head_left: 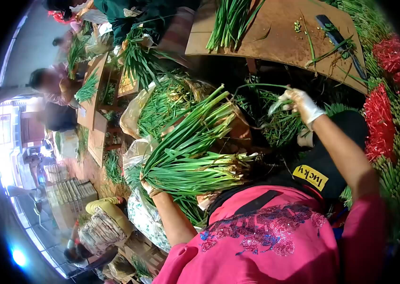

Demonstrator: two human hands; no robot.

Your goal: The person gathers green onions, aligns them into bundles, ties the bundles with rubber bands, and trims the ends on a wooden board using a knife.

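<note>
Long-leaved green bundle, pale-stemmed (188, 171), at centre | my left hand (149, 186) holds its leaves, 8 o'clock | my white-gloved right hand (304, 107) pinches one thin green stalk (262, 85), 2 o'clock | likely sorting; light grip needed

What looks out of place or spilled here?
Loose stems and small yellow-green bits lie scattered on the board, some greenery across the dark tool. Looks stray next to the tidy bunch there; possibly just trimmings.
</note>
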